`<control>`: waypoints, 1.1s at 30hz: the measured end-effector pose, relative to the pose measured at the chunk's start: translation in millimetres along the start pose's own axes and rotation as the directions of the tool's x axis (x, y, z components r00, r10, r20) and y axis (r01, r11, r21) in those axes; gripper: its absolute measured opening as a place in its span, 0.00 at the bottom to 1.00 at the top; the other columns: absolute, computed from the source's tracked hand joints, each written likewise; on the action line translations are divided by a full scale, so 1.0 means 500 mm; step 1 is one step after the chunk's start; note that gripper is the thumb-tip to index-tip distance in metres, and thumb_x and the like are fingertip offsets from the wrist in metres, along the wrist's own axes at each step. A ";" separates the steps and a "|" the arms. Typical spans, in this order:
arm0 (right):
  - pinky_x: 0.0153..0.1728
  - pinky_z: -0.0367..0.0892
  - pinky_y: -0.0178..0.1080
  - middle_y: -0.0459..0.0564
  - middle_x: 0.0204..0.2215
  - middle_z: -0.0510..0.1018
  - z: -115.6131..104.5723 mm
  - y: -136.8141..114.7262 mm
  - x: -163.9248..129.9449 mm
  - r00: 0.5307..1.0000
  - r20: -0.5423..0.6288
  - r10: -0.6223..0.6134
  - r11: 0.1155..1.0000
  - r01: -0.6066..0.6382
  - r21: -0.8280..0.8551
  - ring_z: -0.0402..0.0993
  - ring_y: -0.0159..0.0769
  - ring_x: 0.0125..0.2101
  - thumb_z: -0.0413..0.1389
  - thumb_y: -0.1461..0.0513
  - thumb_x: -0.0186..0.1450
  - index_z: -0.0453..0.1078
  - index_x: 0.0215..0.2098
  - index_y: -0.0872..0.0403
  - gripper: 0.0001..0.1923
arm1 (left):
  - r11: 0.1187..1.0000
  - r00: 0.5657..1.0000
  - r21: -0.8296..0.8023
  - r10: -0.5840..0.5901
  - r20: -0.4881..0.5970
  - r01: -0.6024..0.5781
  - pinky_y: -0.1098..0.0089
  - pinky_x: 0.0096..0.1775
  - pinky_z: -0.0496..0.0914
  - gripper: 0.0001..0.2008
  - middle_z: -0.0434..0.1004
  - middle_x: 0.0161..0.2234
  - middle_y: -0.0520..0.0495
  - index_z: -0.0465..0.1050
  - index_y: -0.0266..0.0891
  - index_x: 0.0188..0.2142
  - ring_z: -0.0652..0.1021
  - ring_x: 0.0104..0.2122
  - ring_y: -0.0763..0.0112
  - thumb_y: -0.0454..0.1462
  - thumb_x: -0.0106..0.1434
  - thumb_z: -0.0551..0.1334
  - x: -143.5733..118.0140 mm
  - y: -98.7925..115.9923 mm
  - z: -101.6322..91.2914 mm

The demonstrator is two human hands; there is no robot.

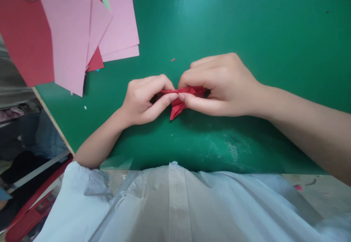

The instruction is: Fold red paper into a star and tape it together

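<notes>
White shirt [175, 201]; hands pinch red paper [179, 103]; pink sheets [90, 26] aside.

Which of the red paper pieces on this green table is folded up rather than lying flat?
The small red folded paper, pinched between the left hand and right hand. The big red sheet lies flat under pink sheets.
</notes>
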State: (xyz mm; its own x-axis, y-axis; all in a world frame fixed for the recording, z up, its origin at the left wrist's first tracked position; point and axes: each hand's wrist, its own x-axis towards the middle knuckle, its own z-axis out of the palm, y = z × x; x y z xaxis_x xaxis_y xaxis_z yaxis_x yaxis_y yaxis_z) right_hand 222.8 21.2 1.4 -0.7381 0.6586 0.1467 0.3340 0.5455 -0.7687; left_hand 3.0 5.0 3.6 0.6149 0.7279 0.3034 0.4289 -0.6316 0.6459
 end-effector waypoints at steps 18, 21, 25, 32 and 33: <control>0.26 0.51 0.37 0.41 0.17 0.63 -0.001 0.000 0.000 0.997 -0.071 0.018 0.994 -0.011 0.106 0.59 0.28 0.22 0.53 0.60 0.70 0.69 0.25 0.54 0.15 | 0.967 0.969 -0.166 -0.217 -0.122 0.195 0.76 0.23 0.66 0.14 0.67 0.20 0.57 0.70 0.42 0.32 0.72 0.18 0.83 0.43 0.75 0.55 -0.012 -0.004 0.001; 0.26 0.50 0.37 0.41 0.17 0.62 0.001 0.001 0.000 0.995 -0.097 -0.008 0.993 0.019 0.113 0.57 0.27 0.22 0.53 0.61 0.69 0.71 0.26 0.56 0.15 | 0.968 0.970 -0.189 -0.193 -0.145 0.164 0.75 0.25 0.68 0.13 0.66 0.21 0.57 0.71 0.44 0.34 0.74 0.19 0.81 0.44 0.75 0.55 -0.014 -0.012 0.006; 0.27 0.51 0.37 0.42 0.18 0.64 0.000 0.001 0.000 0.997 -0.071 0.015 0.995 -0.008 0.100 0.58 0.29 0.22 0.52 0.59 0.70 0.70 0.26 0.54 0.15 | 0.959 0.967 -0.210 -0.220 -0.126 0.190 0.73 0.25 0.67 0.13 0.66 0.22 0.56 0.72 0.45 0.37 0.73 0.21 0.80 0.46 0.75 0.54 -0.019 -0.016 0.007; 0.27 0.51 0.36 0.42 0.18 0.66 0.001 0.005 0.000 0.998 -0.057 -0.026 0.998 0.029 0.053 0.59 0.28 0.23 0.53 0.61 0.69 0.69 0.26 0.55 0.13 | 0.978 0.998 -0.199 -0.062 -0.033 0.054 0.71 0.23 0.63 0.12 0.73 0.26 0.53 0.71 0.42 0.37 0.70 0.21 0.79 0.47 0.71 0.60 -0.002 -0.010 -0.001; 0.27 0.51 0.36 0.42 0.19 0.67 0.003 0.005 0.000 0.998 -0.056 -0.036 0.998 0.038 0.046 0.59 0.27 0.23 0.53 0.61 0.70 0.69 0.27 0.55 0.13 | 0.987 1.000 -0.163 -0.010 -0.016 0.007 0.71 0.23 0.63 0.10 0.74 0.26 0.53 0.71 0.42 0.36 0.70 0.21 0.79 0.44 0.70 0.61 0.002 -0.009 -0.001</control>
State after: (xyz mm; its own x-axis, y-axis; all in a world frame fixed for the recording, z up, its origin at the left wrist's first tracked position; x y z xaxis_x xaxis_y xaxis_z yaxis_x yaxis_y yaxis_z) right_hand 223.0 21.9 -1.5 -0.7157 0.6666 0.2083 0.2781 0.5456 -0.7905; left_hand 1.1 8.8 1.3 0.6003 0.7381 0.3080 0.3197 -0.5744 0.7535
